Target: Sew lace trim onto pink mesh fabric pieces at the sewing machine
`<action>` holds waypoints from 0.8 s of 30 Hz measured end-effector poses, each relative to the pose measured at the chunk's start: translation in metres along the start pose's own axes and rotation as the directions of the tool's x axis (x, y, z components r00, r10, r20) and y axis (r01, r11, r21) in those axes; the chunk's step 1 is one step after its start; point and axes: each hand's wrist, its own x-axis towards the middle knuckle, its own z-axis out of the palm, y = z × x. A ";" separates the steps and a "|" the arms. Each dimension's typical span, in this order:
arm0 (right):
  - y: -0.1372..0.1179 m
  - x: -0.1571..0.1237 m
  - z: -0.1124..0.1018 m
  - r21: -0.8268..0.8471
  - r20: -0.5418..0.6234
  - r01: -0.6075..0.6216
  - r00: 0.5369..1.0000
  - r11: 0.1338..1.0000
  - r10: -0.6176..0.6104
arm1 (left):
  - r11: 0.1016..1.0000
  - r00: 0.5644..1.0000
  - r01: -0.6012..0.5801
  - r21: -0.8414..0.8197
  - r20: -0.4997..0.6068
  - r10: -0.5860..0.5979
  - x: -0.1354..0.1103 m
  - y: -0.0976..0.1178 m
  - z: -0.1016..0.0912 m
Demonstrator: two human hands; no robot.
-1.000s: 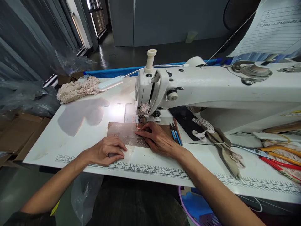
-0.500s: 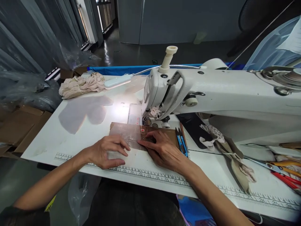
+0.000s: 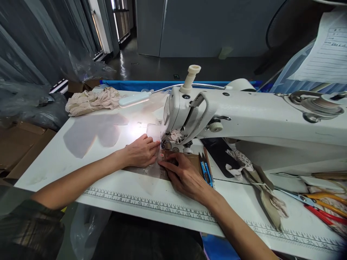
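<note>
A white sewing machine (image 3: 208,108) stands on the table, its needle area (image 3: 163,142) just right of my left hand. My left hand (image 3: 143,150) is closed, fingertips together beside the presser foot; whatever they hold is hidden. Under it lies a clear plastic sheet (image 3: 143,174), joining or overlapping a brown flat piece (image 3: 193,160) with a small red mark. My right hand (image 3: 184,175) rests on that brown piece, fingers bent and apart, pressing its surface. Close by its right side lie blue thread snips (image 3: 206,171).
A bundle of beige lace (image 3: 93,102) lies at the back left, near translucent pattern pieces (image 3: 92,133). A lamp (image 3: 135,99) lights the needle area. Fabric scraps (image 3: 261,187) and orange-handled scissors (image 3: 322,196) lie right. A printed ruler (image 3: 151,206) runs along the front edge.
My left hand has moved forward and right, from the sheet's near edge to beside the needle, and its spread fingers have closed. My right hand keeps its place on the brown piece.
</note>
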 end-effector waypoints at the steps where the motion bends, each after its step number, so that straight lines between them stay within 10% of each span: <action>1: 0.002 0.001 0.001 -0.006 -0.019 -0.013 1.000 1.000 0.013 | 1.000 1.000 0.014 0.003 0.012 -0.014 0.003 -0.002 -0.001; 24: 0.008 0.002 0.010 -0.084 -0.117 -0.038 0.993 0.996 0.028 | 0.993 0.993 0.091 -0.081 0.086 -0.084 0.001 -0.008 -0.002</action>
